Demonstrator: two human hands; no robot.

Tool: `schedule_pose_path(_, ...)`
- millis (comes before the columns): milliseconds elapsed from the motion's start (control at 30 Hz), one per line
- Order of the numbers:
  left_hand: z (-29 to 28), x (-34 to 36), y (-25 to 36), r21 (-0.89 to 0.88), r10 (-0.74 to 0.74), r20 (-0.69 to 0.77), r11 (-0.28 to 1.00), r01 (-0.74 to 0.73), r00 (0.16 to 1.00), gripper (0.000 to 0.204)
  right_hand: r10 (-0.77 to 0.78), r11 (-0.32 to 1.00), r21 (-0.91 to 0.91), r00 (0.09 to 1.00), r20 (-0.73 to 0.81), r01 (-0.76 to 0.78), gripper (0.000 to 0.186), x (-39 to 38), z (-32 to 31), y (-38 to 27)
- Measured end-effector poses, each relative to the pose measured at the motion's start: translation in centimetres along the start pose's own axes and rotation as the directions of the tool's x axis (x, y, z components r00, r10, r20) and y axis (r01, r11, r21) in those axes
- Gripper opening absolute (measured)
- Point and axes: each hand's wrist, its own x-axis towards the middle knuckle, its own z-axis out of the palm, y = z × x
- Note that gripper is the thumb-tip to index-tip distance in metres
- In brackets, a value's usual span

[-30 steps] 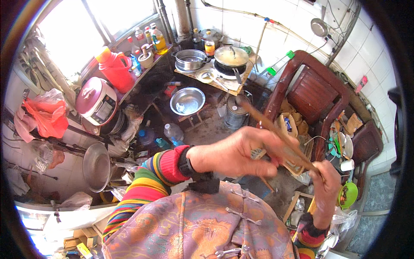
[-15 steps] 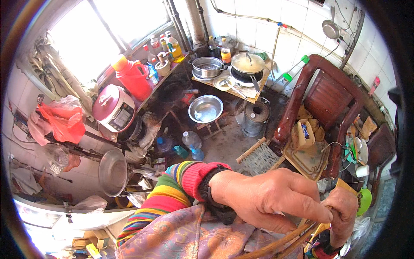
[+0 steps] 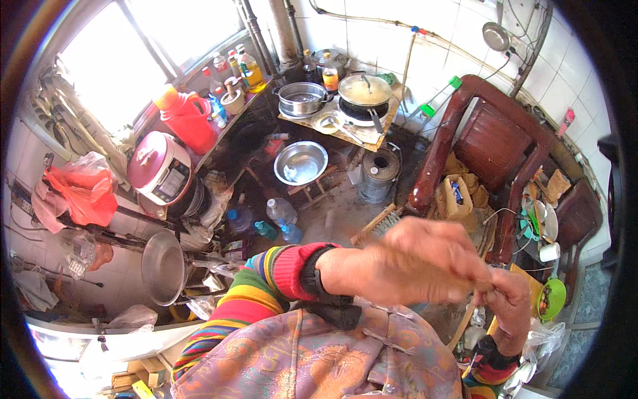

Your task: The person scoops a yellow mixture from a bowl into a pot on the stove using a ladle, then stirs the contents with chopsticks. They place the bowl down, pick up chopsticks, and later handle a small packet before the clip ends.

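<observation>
My left hand [image 3: 415, 263], in the striped sleeve, is smeared by motion over thin brown wooden sticks [image 3: 480, 284]; whether its fingers grip them is unclear. My right hand [image 3: 508, 299] is just right of it, its fingers closed on the sticks. The sticks are blurred, slanting toward the upper left. Beyond both hands lies a small woven stool [image 3: 375, 223], partly hidden by my left hand.
A metal basin [image 3: 300, 174] sits mid-room, with plastic bottles [image 3: 280, 211] and a metal cylinder stove [image 3: 375, 186] nearby. Pans [image 3: 299, 103] stand behind. A rice cooker [image 3: 156, 169] is left; a dark red wooden chair [image 3: 495, 143] and green bowl [image 3: 551, 299] are right.
Both hands moved down and right, then back up and slightly left. The sticks swung from pointing up-left to down-left, and now slant up-left again, blurred.
</observation>
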Motion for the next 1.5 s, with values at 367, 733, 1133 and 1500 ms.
schedule_pose_path(367, -0.2, 0.0, -4.4, -0.478, -0.398, -0.258, 0.844, 0.242, 0.88, 0.031, 0.159, 0.908, 0.409, 0.978, -0.133, -0.092, 0.031, 1.5, 1.7, 4.7)
schedule_pose_path(733, -1.0, 0.9, -4.4, -0.322, -0.205, -0.209, 0.938, 0.131, 0.956, 0.02, 0.042, 0.791, 0.585, 0.939, -0.342, 0.178, 0.03, 2.0, 2.0, 4.6)
schedule_pose_path(1133, 0.9, 2.9, 0.1, 0.083, 0.45, -0.084, 0.892, -0.444, 0.889, 0.014, -0.086, 0.703, 0.635, 0.924, -0.372, 0.321, 0.03, 1.1, 1.0, 1.0)
schedule_pose_path(1500, 3.7, 3.3, -3.1, 0.047, 0.53, -0.251, 0.843, -0.537, 0.81, 0.014, -0.107, 0.607, 0.716, 0.928, -0.357, 0.345, 0.016, 0.6, -0.4, 2.1)
